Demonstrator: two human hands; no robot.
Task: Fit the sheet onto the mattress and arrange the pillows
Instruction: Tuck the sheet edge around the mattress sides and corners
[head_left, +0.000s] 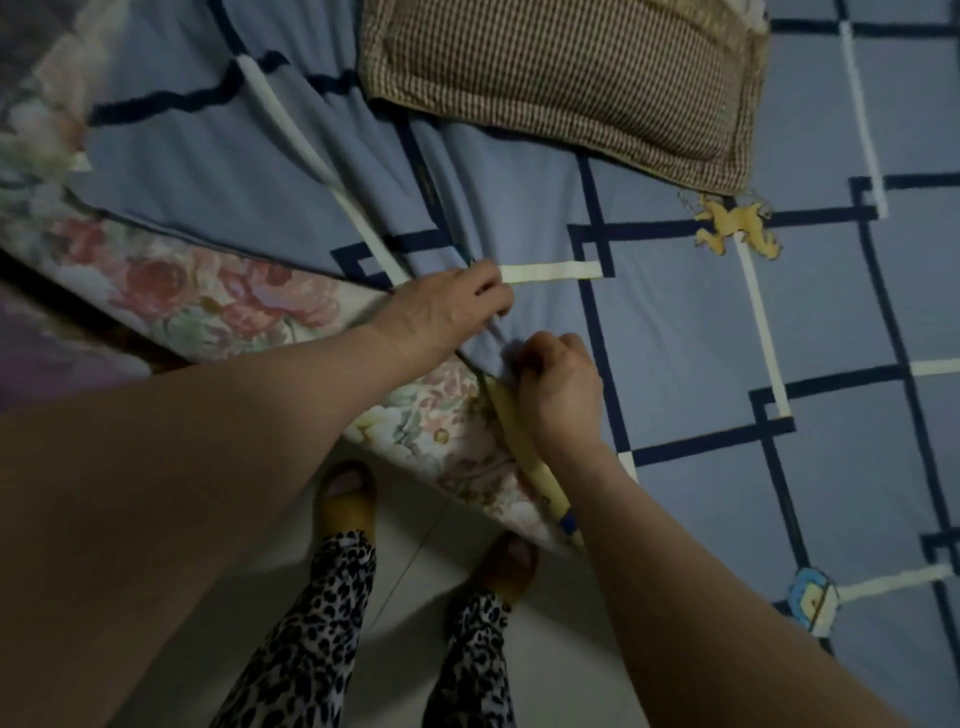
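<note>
Both hands pinch the hem of the blue grid-patterned sheet (701, 322) at mid-frame, left hand (447, 306) just above right hand (561, 384); the floral mattress (208, 296) side runs diagonally lower right, so the hem must pull down-left; checked pillow (566, 83) lies at top

The floor (457, 675) down there is pale tile with a thin grout line running through it. Whoever's standing on it has leopard-print trousers (322, 623) on, black spots on a light ground, and brownish-orange open-toe slippers (345, 499), toes poking out of both. Far left, past the bed, there's a dim purplish patch (57, 353), too blurry to say what it is.
</note>
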